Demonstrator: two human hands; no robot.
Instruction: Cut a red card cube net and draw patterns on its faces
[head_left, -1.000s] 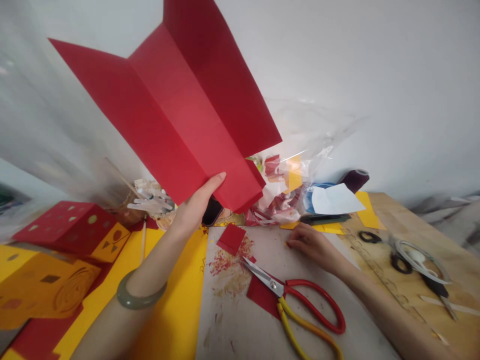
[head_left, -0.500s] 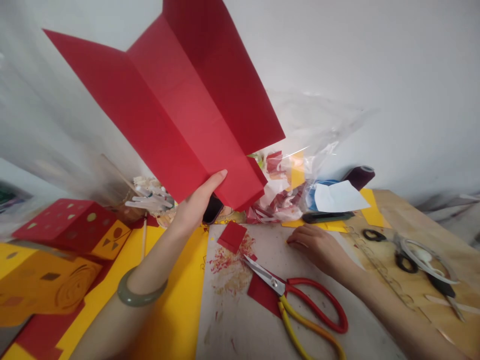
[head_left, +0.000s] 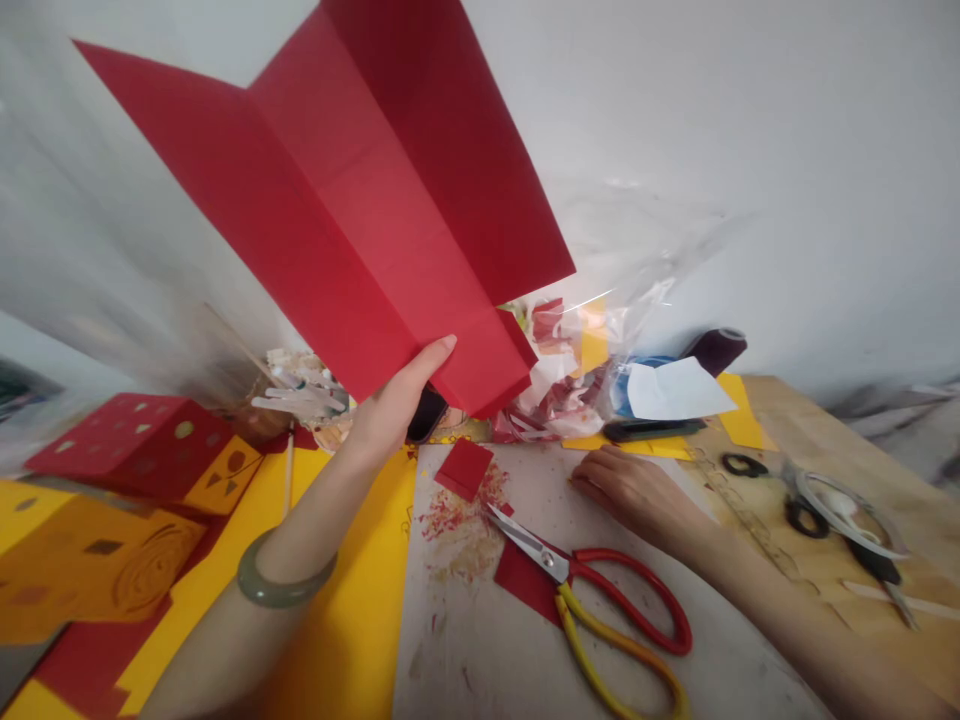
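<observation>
A board (head_left: 472,655) lies on the worktop (head_left: 795,420), front and centre. On it, scissors (head_left: 553,564) rest across a piece of paper (head_left: 519,583), with a small square (head_left: 465,469) just beyond the blade tips. The right hand (head_left: 619,490) is over the board's far right part, behind the scissors' handles. The left hand (head_left: 386,410) holds a paper sheet (head_left: 375,220) above the board's far left corner. Two boxes (head_left: 135,445) stand at far left. Behind the board sits a plastic bag (head_left: 600,375); right of the board lies a ring (head_left: 862,496)
</observation>
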